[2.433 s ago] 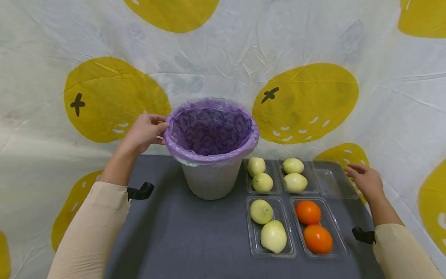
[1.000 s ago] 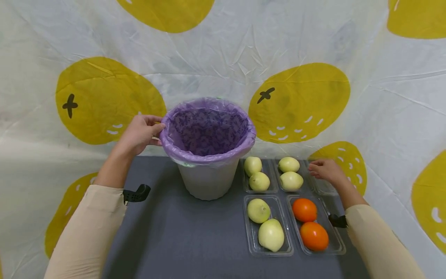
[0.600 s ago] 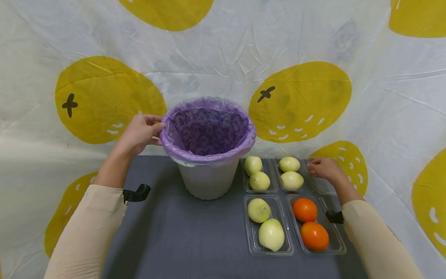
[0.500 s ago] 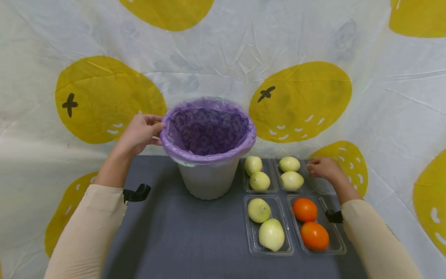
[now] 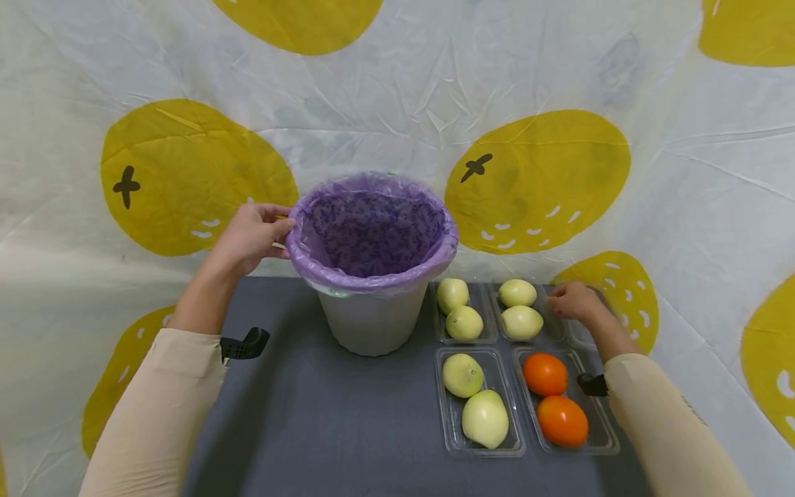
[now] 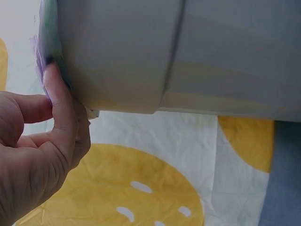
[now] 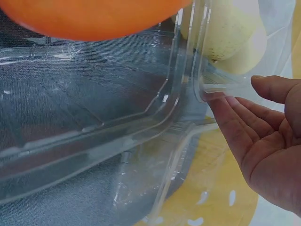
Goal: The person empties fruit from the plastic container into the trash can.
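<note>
My left hand (image 5: 251, 238) grips the rim of a pale waste bin (image 5: 373, 324) lined with a purple plastic bag (image 5: 373, 279). In the left wrist view, the thumb and fingers pinch the bag-covered rim (image 6: 51, 47). My right hand (image 5: 577, 304) is at the right edge of a clear plastic tray (image 5: 553, 335) holding two pale yellow-green fruits (image 5: 522, 322). In the right wrist view, its fingers are stretched out with fingertips (image 7: 218, 96) touching the tray's corner; the thumb (image 7: 270, 88) stands apart.
Two more clear trays (image 5: 446, 400) hold pale fruits (image 5: 484, 419). The front right tray holds two glossy orange fruits (image 5: 562, 421). Another clear tray (image 5: 579, 335) lies partly behind my right hand. A patterned sheet (image 5: 373, 83) hangs behind the grey table (image 5: 335, 428).
My right hand has moved left from the far-right clear tray to the edge of the tray with pale fruits. My left hand has stayed on the bin's rim.
</note>
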Motion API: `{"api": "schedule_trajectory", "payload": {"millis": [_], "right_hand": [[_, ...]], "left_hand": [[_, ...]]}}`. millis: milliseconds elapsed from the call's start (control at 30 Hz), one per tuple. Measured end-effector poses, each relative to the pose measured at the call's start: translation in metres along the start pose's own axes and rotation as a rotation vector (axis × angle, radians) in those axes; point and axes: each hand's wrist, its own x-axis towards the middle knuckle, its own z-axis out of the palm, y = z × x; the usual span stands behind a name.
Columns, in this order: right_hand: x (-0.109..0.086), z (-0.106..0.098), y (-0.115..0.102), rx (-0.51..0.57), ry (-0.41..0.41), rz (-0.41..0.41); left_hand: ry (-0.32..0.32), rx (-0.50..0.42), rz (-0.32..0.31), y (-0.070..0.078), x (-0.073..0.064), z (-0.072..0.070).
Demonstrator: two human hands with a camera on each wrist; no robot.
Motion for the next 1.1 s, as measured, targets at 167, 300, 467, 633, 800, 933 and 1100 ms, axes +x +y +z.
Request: {"api": "schedule_trajectory", "payload": {"millis": [167, 300, 467, 633, 800, 933, 1100], "right_hand": [[0.010, 0.006, 0.010, 0.016, -0.020, 0.002], [0.013, 0.011, 0.018, 0.020, -0.054, 0.019], [0.010, 0.014, 0.018, 0.088, -0.093, 0.054], [0.011, 0.017, 0.018, 0.176, -0.106, 0.069], [0.009, 0.017, 0.019, 0.168, -0.077, 0.085], [0.007, 0.015, 0.020, 0.166, -0.065, 0.082], [0.006, 0.011, 0.017, 0.305, -0.062, 0.067]], "left_hand": [[-0.006, -0.007, 0.002, -0.001, 0.000, -0.001], [-0.002, -0.013, 0.007, -0.002, 0.000, -0.001], [-0.007, -0.016, 0.009, -0.003, 0.000, 0.001], [-0.005, -0.016, 0.011, -0.003, 0.000, 0.002], [-0.009, -0.015, 0.019, -0.003, 0.000, 0.002], [-0.010, -0.020, 0.013, -0.004, 0.000, 0.002], [0.000, -0.021, 0.022, -0.003, 0.001, 0.000]]}}
